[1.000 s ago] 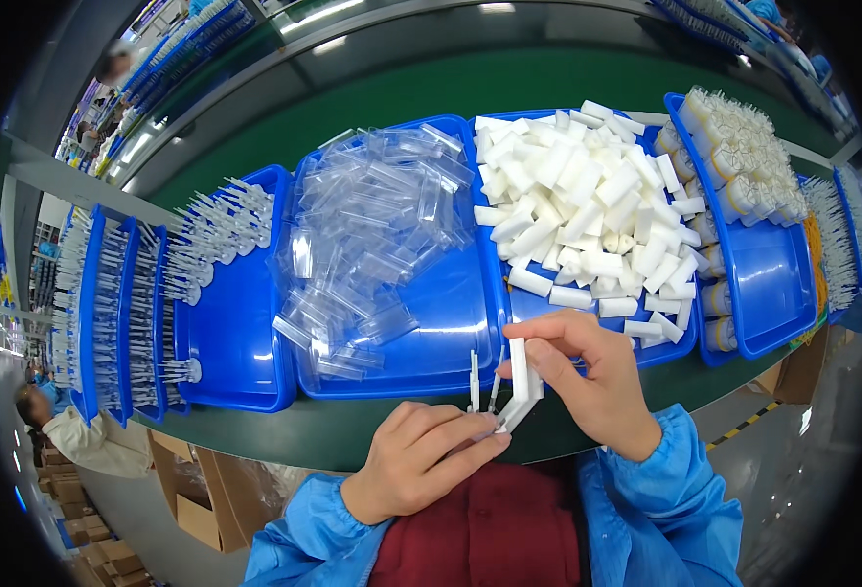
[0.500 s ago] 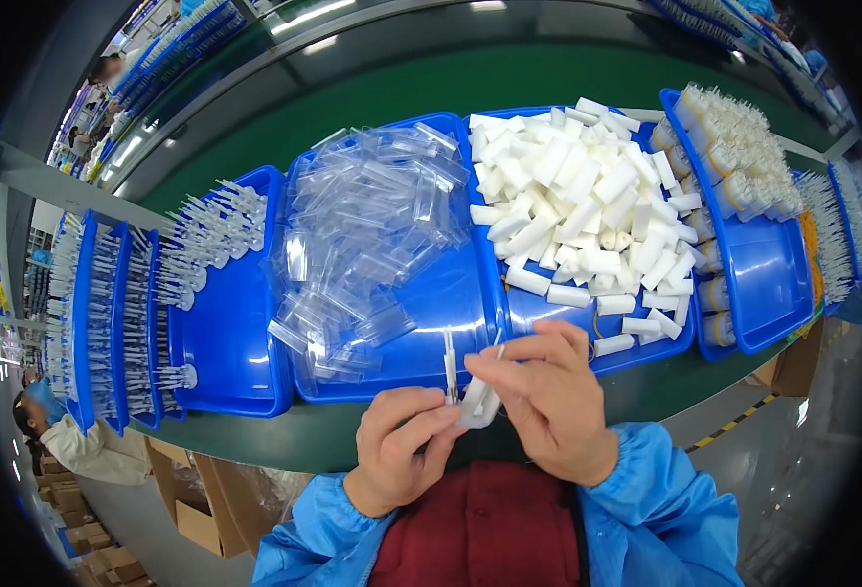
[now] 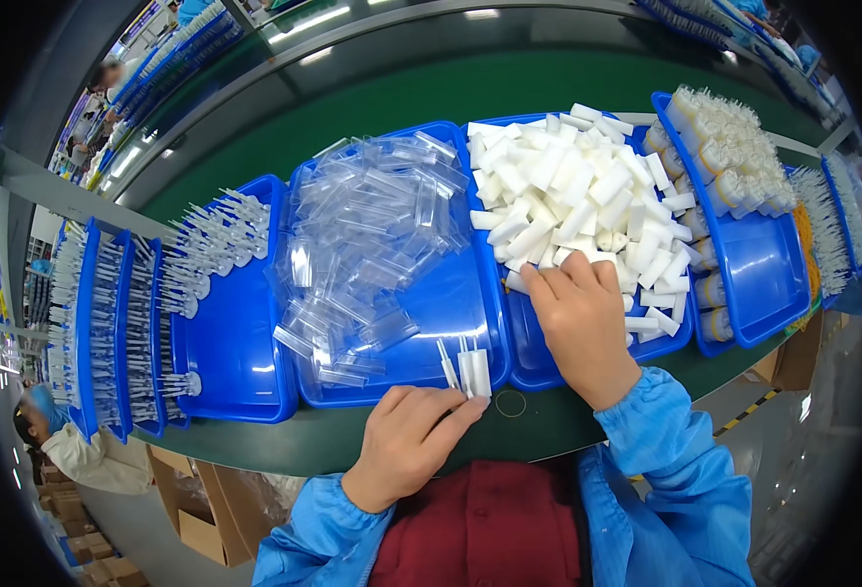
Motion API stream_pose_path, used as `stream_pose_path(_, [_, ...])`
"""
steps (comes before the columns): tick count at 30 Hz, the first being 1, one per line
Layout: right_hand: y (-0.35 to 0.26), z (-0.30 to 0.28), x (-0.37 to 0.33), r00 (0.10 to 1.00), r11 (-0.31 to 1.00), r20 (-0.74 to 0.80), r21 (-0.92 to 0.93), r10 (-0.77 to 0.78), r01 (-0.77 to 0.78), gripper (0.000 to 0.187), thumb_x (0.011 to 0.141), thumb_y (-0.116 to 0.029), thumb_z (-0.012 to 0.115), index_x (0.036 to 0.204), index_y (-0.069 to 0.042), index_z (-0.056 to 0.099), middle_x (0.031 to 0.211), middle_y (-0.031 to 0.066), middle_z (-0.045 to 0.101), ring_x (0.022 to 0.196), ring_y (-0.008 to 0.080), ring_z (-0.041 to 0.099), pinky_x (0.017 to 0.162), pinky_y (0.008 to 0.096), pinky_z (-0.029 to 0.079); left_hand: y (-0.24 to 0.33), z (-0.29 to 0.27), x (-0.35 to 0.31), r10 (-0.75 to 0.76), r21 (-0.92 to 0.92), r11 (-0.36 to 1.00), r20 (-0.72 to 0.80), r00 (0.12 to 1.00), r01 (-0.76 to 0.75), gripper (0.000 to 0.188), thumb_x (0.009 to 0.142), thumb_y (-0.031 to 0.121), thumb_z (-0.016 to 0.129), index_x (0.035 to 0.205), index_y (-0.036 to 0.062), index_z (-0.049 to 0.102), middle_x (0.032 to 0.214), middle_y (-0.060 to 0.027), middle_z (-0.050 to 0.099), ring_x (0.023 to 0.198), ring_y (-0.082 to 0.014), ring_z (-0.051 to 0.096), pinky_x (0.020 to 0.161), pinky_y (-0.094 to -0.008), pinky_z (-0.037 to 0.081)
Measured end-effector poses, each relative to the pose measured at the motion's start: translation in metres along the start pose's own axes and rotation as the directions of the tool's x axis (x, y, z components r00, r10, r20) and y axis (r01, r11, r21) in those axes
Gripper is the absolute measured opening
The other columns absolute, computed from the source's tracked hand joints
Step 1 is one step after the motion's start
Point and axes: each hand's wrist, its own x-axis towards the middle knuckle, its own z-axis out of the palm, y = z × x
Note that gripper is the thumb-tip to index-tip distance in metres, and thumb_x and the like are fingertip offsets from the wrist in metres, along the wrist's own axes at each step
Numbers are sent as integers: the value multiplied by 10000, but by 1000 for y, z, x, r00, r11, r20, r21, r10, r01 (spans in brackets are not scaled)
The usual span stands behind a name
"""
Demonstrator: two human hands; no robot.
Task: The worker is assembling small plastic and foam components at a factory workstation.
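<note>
My left hand [image 3: 407, 440] is closed near the table's front edge, gripping a small white part with thin prongs [image 3: 472, 370]. It stands upright with a white block-like side and thin rods pointing away from me. My right hand [image 3: 585, 328] reaches over the near edge of a pile of white foam pieces [image 3: 573, 181]. Its fingers are bent down among the pieces, and what lies under the fingertips is hidden. To the left of the foam, a heap of clear plastic sleeves [image 3: 362, 235] fills much of a blue tray [image 3: 451, 284].
Further left, a blue tray [image 3: 226, 342] holds white pronged parts [image 3: 218, 235] beside several upright trays of them. At right, a tilted blue tray [image 3: 764, 264] carries bundled white parts [image 3: 734, 147]. A thin ring [image 3: 511, 404] lies on the green table. Cardboard boxes [image 3: 201, 509] stand below left.
My right hand has left the part held in front of me and moved away and to the right, onto the foam pile. My left hand stays nearly in place, still gripping the part.
</note>
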Motion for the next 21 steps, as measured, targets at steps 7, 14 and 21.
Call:
stream_pose_path(7, [-5,-9,1,997,998,81,56,14,-18,168,756,-81,693,917,-37,673,842,71,624,844,239,566,745,368,409,0,6,-2,-30,-39,999,-32,999,29,377,699,-5,779,1064,77,739,944,-45,681,808,-210,656,658,-321,470])
stream_pose_path(14, [-17,-36,-1,809,-29,405,900,426,-436,283,868,21,649,1135,-28,570,846,12,621,756,99,594,692,268,456,11,-7,-6,59,-80,995,26,998,-56,357,759,70,695,1113,89,742,1049,-34,676,882,-194,645,700,-309,472])
stream_pose_path(21, [-29,-43,-6,836,195,430,837,342,-511,145,898,-71,674,1035,-41,711,778,39,594,764,146,585,747,302,451,18,-10,2,52,-46,998,13,999,-52,308,732,54,744,1025,141,781,990,1,693,815,-169,647,655,-293,458])
